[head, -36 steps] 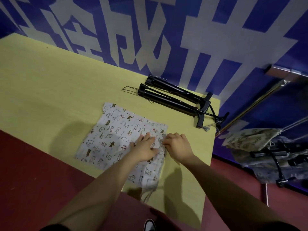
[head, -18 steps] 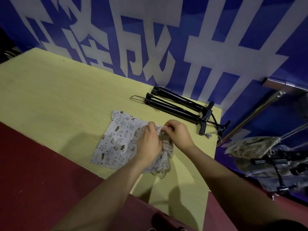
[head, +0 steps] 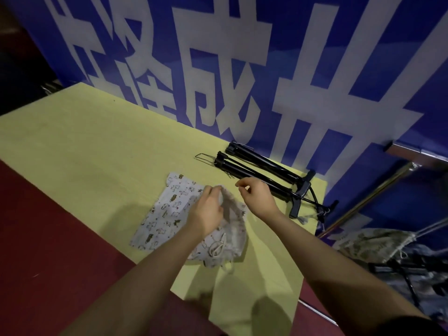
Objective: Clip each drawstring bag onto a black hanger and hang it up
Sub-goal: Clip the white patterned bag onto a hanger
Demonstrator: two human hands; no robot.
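fingers [head: 213, 190] of left hand [head: 206, 212] pinch drawstring bag [head: 169, 214], lying diagonally.

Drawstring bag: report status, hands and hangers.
Left hand pinches drawstring bag top edge. Right hand lifted, holds nothing visible. Black hangers untouched behind. Nothing in the way.

Drawstring bag [head: 169, 212]: soft printed cloth (matt). Hangers [head: 257, 170]: black, probably plastic. Table [head: 97, 146]: smooth, matt.

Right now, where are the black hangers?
The black hangers lie stacked on the yellow table, against the blue wall, just beyond the right hand.
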